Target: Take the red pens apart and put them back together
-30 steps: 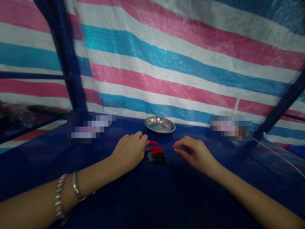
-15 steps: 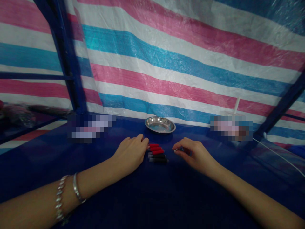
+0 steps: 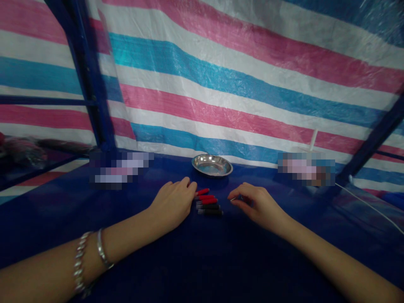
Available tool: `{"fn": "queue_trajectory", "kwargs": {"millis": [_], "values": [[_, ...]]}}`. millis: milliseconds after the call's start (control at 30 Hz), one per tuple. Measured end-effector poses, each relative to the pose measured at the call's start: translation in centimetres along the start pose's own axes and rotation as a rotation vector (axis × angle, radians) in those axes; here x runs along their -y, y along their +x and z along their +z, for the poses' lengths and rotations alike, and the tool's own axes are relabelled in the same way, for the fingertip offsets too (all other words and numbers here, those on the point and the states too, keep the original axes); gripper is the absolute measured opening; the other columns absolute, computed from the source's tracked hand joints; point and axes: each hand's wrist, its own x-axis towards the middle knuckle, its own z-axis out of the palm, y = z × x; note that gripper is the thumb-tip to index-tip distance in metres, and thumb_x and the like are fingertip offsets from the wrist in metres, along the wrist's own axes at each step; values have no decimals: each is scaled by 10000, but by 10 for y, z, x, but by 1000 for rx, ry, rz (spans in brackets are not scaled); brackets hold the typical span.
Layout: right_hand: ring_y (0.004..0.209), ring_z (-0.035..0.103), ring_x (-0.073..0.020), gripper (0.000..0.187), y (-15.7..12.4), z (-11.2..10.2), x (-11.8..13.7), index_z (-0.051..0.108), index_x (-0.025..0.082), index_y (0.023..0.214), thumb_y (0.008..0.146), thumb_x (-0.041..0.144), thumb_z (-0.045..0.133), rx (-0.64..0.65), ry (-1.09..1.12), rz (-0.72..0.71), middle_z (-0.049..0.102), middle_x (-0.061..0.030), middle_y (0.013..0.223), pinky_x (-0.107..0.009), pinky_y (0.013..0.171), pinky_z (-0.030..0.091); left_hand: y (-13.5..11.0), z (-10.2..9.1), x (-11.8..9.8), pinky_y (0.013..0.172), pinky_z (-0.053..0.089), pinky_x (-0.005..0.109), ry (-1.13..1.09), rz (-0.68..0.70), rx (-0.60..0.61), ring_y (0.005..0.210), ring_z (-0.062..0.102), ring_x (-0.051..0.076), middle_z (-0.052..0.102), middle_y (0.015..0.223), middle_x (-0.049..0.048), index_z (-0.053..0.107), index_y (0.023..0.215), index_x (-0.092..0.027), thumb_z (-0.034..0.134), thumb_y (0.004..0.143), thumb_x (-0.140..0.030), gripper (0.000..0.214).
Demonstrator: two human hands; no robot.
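Short red and black pens lie side by side in a small row on the blue table, several with clear ends pointing left. My left hand [image 3: 173, 204] is at the left of the row, its fingers closed on the end of the farthest red pen [image 3: 203, 191], which tilts up to the right. Just nearer lie more red pens [image 3: 208, 201], then black pens [image 3: 211, 212]. To the right, apart from the row, my right hand [image 3: 257, 204] has thumb and index finger pinched together. A tiny pale edge shows between them, too small to name.
Behind the pens stands a shallow round metal dish [image 3: 212, 165]. Blurred-out items sit at the back left [image 3: 120, 170] and back right [image 3: 306, 169]. A white cord [image 3: 369, 206] runs along the right. Blue metal posts [image 3: 102, 122] and striped plastic sheeting [image 3: 202, 101] enclose the table [image 3: 202, 261].
The farthest red pen at my left fingers has turned, its right end swinging slightly up and away from the row. Both hands have stayed nearly still.
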Motion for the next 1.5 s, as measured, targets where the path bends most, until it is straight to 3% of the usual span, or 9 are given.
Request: {"fn": "queue_trajectory", "kwargs": {"millis": [667,1067,1500], "values": [[682,519,-123,139,0,1,0,589,180,811,748,95,498,27,15,-8,606,-22,748,-243,600,407,0,-4,-3,529,363,309,28,-5,-19,619,548,193,539,780,52,505,852,-162,300,863,-234,217],[655,509,-119,127,-1,3,-2,606,164,818,745,114,516,43,-62,70,599,-27,735,-232,579,393,0,1,0,546,356,309,18,-8,-13,636,537,193,530,787,47,510,859,-170,327,849,-220,190],[782,497,-150,114,-2,7,-13,610,173,824,757,152,520,153,-159,90,545,-47,807,-276,693,406,2,-3,-2,531,328,302,24,5,-73,599,512,180,532,764,42,513,834,-169,331,848,-209,188]]}}
